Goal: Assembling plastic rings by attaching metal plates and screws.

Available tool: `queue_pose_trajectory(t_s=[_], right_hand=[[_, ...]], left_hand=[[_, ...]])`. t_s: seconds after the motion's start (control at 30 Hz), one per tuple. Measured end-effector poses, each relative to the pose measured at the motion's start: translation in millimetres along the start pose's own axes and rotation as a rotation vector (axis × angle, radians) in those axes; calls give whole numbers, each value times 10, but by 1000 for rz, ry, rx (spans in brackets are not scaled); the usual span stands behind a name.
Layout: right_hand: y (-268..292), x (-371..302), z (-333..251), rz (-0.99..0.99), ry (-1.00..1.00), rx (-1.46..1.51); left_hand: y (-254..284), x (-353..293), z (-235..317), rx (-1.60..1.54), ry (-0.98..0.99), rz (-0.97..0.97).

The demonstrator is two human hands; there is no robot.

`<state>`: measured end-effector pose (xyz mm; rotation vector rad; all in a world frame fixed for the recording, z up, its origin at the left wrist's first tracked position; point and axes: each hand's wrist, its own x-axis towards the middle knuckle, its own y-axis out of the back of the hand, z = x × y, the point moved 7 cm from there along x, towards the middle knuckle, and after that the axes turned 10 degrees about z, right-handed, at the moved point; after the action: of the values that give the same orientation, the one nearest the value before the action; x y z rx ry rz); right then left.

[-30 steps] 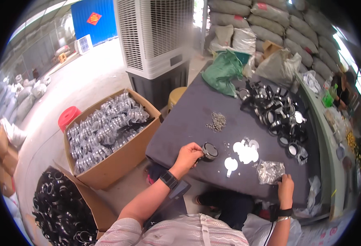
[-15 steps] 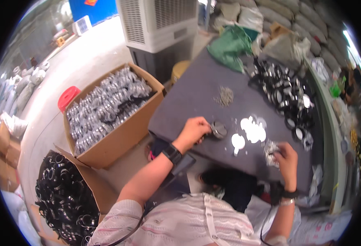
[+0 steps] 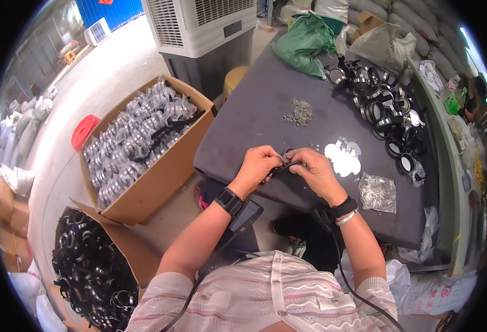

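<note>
Near the table's front edge my left hand (image 3: 259, 169) is closed, its fingers pinching a black round part with a silvery rim (image 3: 285, 159). From the other side my right hand (image 3: 316, 171) is also closed on this part, thumb and fingertips at its edge. The fingers cover much of it, so its exact kind is hard to tell. To the right of my right hand are several thin white discs (image 3: 344, 159) and a clear bag of slim metal pins (image 3: 377, 193). A heap of small metal pieces (image 3: 299, 113) sits farther back.
Black and silver round parts (image 3: 384, 108) are piled along the table's right side, near a green sack (image 3: 308, 44). To the left stand a carton (image 3: 149, 195) of bagged parts and a box of black rings (image 3: 91, 268). An air cooler (image 3: 199, 27) stands behind.
My right hand has left the bag of pins, which now lies on the table, and moved left to the black round part. My left hand has kept hold of that part.
</note>
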<state>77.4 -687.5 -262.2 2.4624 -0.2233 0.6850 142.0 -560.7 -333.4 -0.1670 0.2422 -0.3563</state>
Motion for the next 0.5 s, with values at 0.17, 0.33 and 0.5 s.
queue_pose_trajectory(t_s=[0.17,0.33,0.5], right_hand=[[-16,81,-28,-19,100,-152],[-24,179,34,-75,97,-177],[-9,362,28,-190,164,-199]], left_hand=[[8,-8,-3,32,-136,4],[-57,-197,221,494,-669,74],[-145,-190,283,597,-868,181]])
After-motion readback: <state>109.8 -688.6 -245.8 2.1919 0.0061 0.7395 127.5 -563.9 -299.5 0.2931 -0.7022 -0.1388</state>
